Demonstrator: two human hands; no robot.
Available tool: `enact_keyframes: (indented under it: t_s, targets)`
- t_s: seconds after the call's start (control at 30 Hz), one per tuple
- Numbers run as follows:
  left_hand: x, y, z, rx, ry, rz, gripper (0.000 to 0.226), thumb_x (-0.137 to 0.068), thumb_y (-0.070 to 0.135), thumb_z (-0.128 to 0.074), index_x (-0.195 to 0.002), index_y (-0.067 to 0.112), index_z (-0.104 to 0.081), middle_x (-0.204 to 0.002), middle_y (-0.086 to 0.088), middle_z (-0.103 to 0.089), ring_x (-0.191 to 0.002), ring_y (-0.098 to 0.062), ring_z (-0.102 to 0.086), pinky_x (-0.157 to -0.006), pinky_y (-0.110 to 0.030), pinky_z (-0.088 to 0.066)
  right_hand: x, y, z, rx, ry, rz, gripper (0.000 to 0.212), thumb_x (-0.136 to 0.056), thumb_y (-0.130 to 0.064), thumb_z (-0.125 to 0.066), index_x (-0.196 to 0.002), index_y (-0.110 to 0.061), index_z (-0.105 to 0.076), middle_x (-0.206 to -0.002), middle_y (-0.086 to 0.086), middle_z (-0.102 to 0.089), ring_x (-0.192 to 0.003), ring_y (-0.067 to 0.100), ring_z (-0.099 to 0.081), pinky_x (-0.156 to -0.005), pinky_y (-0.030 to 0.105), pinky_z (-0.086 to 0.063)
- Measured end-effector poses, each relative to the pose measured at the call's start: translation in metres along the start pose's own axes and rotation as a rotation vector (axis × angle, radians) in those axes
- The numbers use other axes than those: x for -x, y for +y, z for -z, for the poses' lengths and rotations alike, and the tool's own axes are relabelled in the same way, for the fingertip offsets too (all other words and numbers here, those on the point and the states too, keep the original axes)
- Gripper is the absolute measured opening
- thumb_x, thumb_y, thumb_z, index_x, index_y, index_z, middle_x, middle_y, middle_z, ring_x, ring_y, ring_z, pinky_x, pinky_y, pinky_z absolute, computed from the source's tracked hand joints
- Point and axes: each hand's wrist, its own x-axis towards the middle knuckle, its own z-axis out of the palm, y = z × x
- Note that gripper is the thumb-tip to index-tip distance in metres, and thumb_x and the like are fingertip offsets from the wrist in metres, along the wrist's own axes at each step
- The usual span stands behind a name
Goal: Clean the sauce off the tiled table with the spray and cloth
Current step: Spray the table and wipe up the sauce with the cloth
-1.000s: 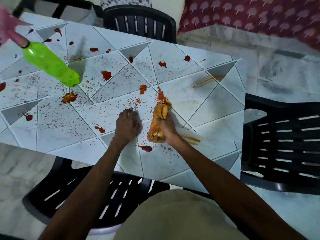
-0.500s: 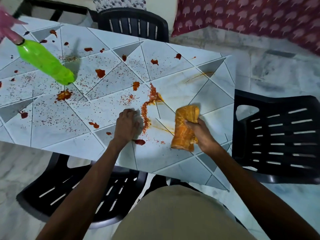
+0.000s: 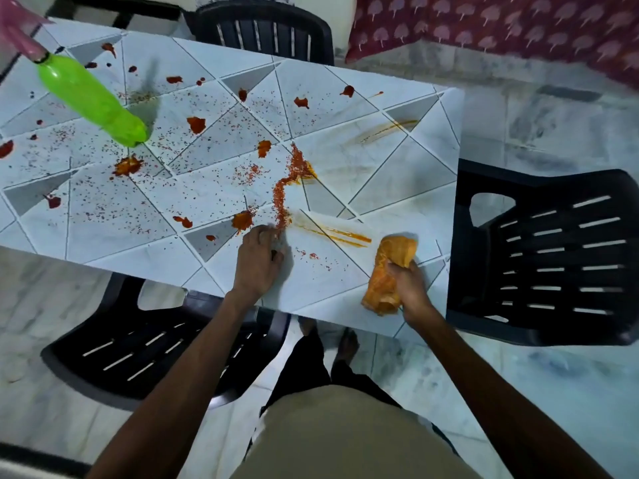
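1. Wiping was the step in hand: my right hand (image 3: 409, 285) gripped the bunched cloth (image 3: 389, 271) at the table's (image 3: 397, 174) lower-right edge.
2. My left hand (image 3: 257, 261), fingers curled and holding nothing, rested at centre beside the sauce (image 3: 287, 188) ridge.
3. The spray (image 3: 91, 98) sat upper left.
4. Next, I judged, the cloth needed sweeping left through that ridge.

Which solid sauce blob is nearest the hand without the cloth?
The orange-red blob almost touching the fingers of the left hand; every other blob lies well farther off.
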Motion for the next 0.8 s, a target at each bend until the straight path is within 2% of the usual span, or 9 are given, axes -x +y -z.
enact_keyframes:
  t_s: [0.07, 0.2, 0.4, 0.5, 0.57, 0.73, 0.8]
  targets:
    - [0.005, -0.008, 0.005, 0.015, 0.015, 0.024, 0.046, -0.088, 0.021, -0.065, -0.129, 0.005, -0.054, -0.13, -0.019, -0.052, -0.115, -0.039, -0.049, -0.092, -0.048, -0.047, 0.001, 0.002, -0.03, 0.038, -0.022, 0.029, 0.041, -0.098, -0.02, -0.059, -0.139, -0.021, -0.053, -0.128, 0.006, -0.062, -0.112, 0.028, -0.06, -0.091, 0.039, -0.049]
    - [0.006, -0.034, 0.022, -0.014, 0.058, 0.039, 0.048, -0.087, 0.017, -0.068, -0.131, 0.005, -0.053, -0.13, -0.021, -0.053, -0.113, -0.04, -0.052, -0.09, -0.05, -0.05, 0.002, 0.005, -0.098, 0.069, -0.095, 0.026, 0.044, -0.097, -0.027, -0.059, -0.14, -0.029, -0.05, -0.134, 0.004, -0.061, -0.119, 0.029, -0.059, -0.105, 0.053, -0.046]
    - [-0.013, -0.092, 0.049, -0.053, 0.071, 0.07, 0.047, -0.089, 0.026, -0.063, -0.13, 0.006, -0.054, -0.129, -0.021, -0.054, -0.111, -0.039, -0.052, -0.086, -0.045, -0.05, 0.003, -0.013, -0.212, -0.002, -0.158, 0.003, 0.051, -0.1, -0.021, -0.057, -0.149, -0.023, -0.044, -0.142, 0.005, -0.056, -0.123, 0.029, -0.056, -0.101, 0.046, -0.048]
    - [-0.024, -0.114, 0.06, -0.041, 0.083, 0.071, 0.045, -0.089, 0.026, -0.065, -0.127, 0.004, -0.056, -0.127, -0.021, -0.055, -0.108, -0.039, -0.054, -0.083, -0.043, -0.051, 0.0, -0.023, -0.257, -0.033, -0.167, -0.005, 0.055, -0.099, -0.023, -0.058, -0.151, -0.025, -0.041, -0.145, 0.006, -0.054, -0.126, 0.031, -0.056, -0.104, 0.052, -0.049]
    - [-0.032, -0.132, 0.066, -0.062, 0.087, 0.065, 0.045, -0.089, 0.031, -0.057, -0.122, 0.0, -0.058, -0.123, -0.023, -0.056, -0.105, -0.039, -0.055, -0.08, -0.043, -0.051, -0.004, -0.031, -0.285, -0.038, -0.153, 0.008, 0.055, -0.098, -0.025, -0.06, -0.15, -0.025, -0.042, -0.143, 0.007, -0.056, -0.124, 0.032, -0.057, -0.102, 0.054, -0.05]
    - [-0.045, -0.165, 0.077, -0.055, 0.042, 0.064, 0.05, -0.083, 0.029, -0.055, -0.123, -0.002, -0.058, -0.126, -0.023, -0.056, -0.108, -0.042, -0.056, -0.084, -0.045, -0.051, -0.007, -0.051, -0.32, -0.061, -0.154, 0.039, 0.051, -0.099, -0.015, -0.059, -0.148, -0.019, -0.045, -0.141, 0.008, -0.056, -0.125, 0.031, -0.056, -0.105, 0.046, -0.048]
    - [-0.051, -0.173, 0.08, -0.061, 0.042, 0.055, 0.051, -0.085, 0.033, -0.054, -0.124, 0.0, -0.058, -0.127, -0.022, -0.056, -0.108, -0.04, -0.056, -0.084, -0.043, -0.05, -0.006, -0.058, -0.314, -0.082, -0.147, 0.057, 0.046, -0.098, -0.012, -0.059, -0.143, -0.017, -0.049, -0.134, 0.009, -0.059, -0.121, 0.031, -0.057, -0.104, 0.048, -0.049]
